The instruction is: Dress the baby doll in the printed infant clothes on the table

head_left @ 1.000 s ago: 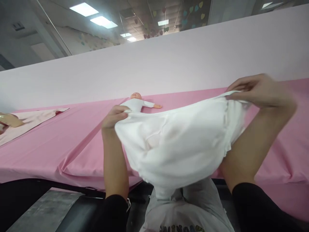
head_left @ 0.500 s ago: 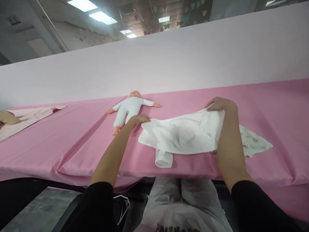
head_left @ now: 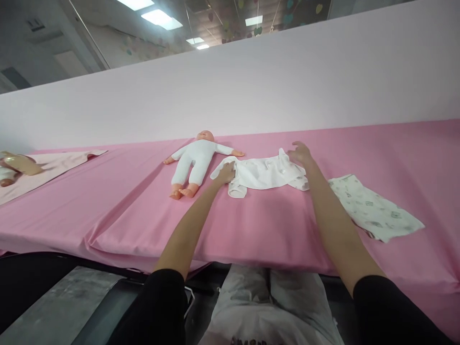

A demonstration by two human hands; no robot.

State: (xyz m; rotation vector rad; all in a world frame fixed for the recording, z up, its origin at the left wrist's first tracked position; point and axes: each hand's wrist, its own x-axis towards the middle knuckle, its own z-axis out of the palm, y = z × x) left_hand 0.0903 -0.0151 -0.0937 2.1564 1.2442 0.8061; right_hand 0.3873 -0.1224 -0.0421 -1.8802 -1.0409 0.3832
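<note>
A small white baby shirt [head_left: 260, 173] lies spread crosswise on the pink table cover, its sleeves sticking out at the sides. At its left end my left hand [head_left: 227, 172] is closed on the fabric near a sleeve. My right hand [head_left: 300, 153] is just off the shirt's right end, fingers apart and holding nothing. Left of the shirt, a baby doll [head_left: 197, 158] in a white bodysuit lies on its back, arms out, with its feet towards me.
A folded pale cloth with a small print [head_left: 377, 210] lies to the right, beside my right forearm. At the far left, part of another doll [head_left: 21, 164] rests on a light pink cloth [head_left: 59, 167]. A white partition [head_left: 251, 96] stands behind the table.
The white shirt has moved away from me and now lies flat on the table. My right hand has let go of it. The printed cloth is now more fully visible.
</note>
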